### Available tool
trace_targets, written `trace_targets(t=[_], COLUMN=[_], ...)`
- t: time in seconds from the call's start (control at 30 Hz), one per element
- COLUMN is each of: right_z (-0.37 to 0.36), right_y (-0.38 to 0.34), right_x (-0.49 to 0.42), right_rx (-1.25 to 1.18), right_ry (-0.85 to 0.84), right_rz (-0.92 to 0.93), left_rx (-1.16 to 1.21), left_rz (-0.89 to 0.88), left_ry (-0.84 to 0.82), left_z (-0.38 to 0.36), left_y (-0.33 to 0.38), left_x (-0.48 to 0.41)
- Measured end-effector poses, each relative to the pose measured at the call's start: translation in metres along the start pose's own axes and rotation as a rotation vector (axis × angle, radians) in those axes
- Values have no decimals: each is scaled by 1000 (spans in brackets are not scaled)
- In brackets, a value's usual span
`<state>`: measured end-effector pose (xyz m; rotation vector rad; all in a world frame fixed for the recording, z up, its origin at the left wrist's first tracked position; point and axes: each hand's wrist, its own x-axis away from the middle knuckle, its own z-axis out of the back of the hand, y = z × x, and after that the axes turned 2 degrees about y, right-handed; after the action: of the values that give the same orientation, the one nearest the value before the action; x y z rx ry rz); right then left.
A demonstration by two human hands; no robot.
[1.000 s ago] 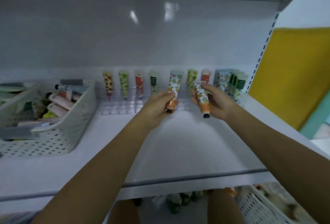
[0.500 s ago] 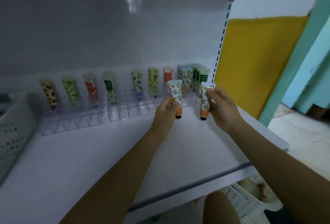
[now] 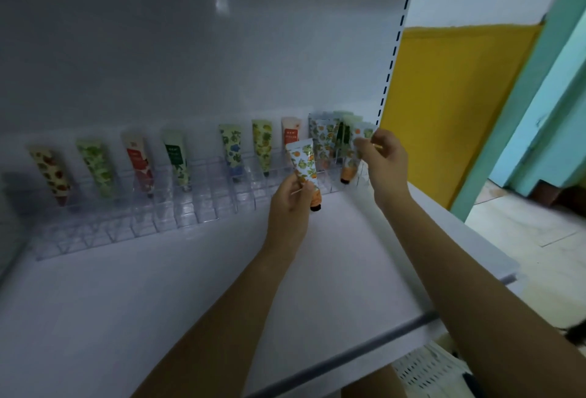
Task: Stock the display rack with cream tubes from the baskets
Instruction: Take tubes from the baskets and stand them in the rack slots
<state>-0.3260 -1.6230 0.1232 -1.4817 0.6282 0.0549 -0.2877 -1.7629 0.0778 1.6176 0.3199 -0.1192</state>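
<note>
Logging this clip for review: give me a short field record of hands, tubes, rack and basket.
left hand: grips left tube, cap down, in front of rack
right hand: pinches right tube at rack's right end; seated or not, cannot tell
rack: clear, at back of shelf
stocked tubes: singles spaced along rack, cluster at right end
basket: white, below shelf, partly in view

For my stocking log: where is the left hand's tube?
Head view, right of centre: the left hand holds the orange-print tube in front of the rack, left of the second tube in the right hand.
</note>
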Motion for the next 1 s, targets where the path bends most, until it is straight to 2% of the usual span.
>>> trace_targets(t=[0.1,0.23,0.47,0.7,0.9,1.0], right_z=[-13,-19,-21,-27,-27,-28], right_y=[6,7,11,8,11,12], right_x=[-17,-34,-49,-56,-61,-64], right_rx=[42,217,447,673,938,1046], right_ry=[61,58,52,-62,-129,-125], right_rz=[44,124,151,96,205,204], left_rx=[2,-46,-111,-107,-87,-92], left_rz=[-2,9,-9,-10,-16,-9], left_ry=[10,-30,-49,-65,-85,-90], left_z=[1,-1,-5,-4,-4,-4], left_y=[-5,-8,-13,-11,-10,-10], left_x=[-1,-4,-6,-5,-4,-3])
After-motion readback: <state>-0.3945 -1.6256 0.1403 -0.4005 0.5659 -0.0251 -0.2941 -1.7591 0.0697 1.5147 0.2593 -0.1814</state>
